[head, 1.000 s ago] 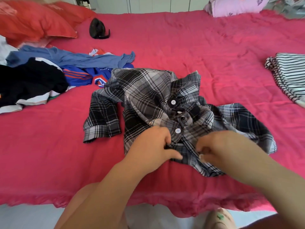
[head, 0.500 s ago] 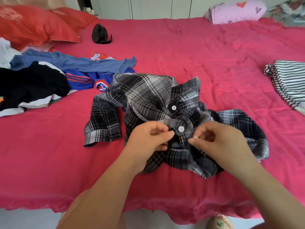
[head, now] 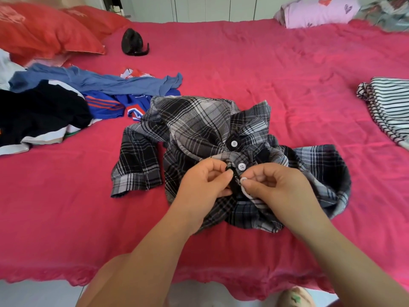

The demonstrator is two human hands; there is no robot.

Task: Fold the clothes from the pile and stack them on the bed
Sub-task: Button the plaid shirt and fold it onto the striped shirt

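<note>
We have the plaid shirt (head: 199, 125) bunched up near the front edge of the bed (head: 265, 74). Our left hand (head: 205, 185) keeps a closed grip, pinching one front edge of it. Our right hand (head: 276, 191) pinches the other edge at a white button (head: 243, 180). The pile (head: 55, 103) lies off to the left.

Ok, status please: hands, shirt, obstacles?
Left hand pinches plaid shirt placket; right hand pinches white button. Shirt crumpled on bed, unfolded. Nothing in the way.
</note>
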